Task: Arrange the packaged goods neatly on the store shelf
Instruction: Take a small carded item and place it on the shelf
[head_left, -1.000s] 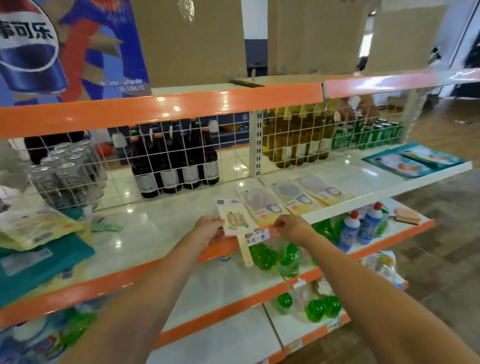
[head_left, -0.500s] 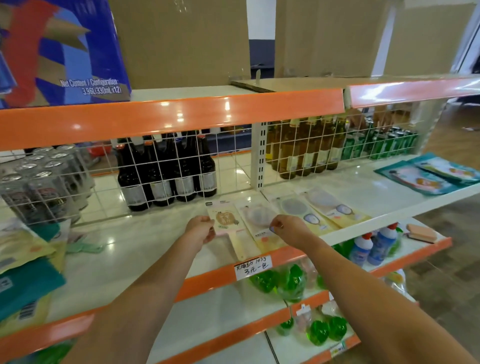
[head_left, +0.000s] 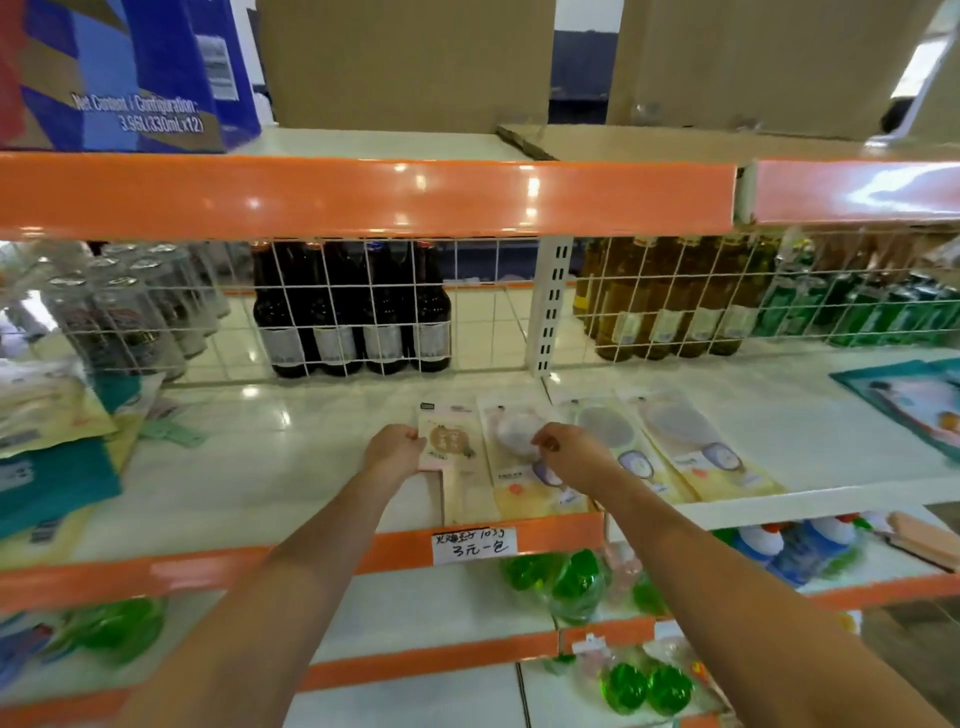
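left hand (head_left: 396, 448) pinches left edge of pink packet (head_left: 451, 441) | right hand (head_left: 570, 453) fingers curled on next packet (head_left: 511, 447) | both flat on middle shelf (head_left: 270, 467) | advice: square pink packet beside the row (head_left: 670, 441), lower edges level, no overlap

Four flat packets laid side by side at frame centre on white shelf (head_left: 291, 467): pink packet (head_left: 453, 441) with brown disc print leftmost, then three pale yellow packets (head_left: 519, 467) (head_left: 618, 447) (head_left: 696, 441), all angled slightly, overlapping at edges.
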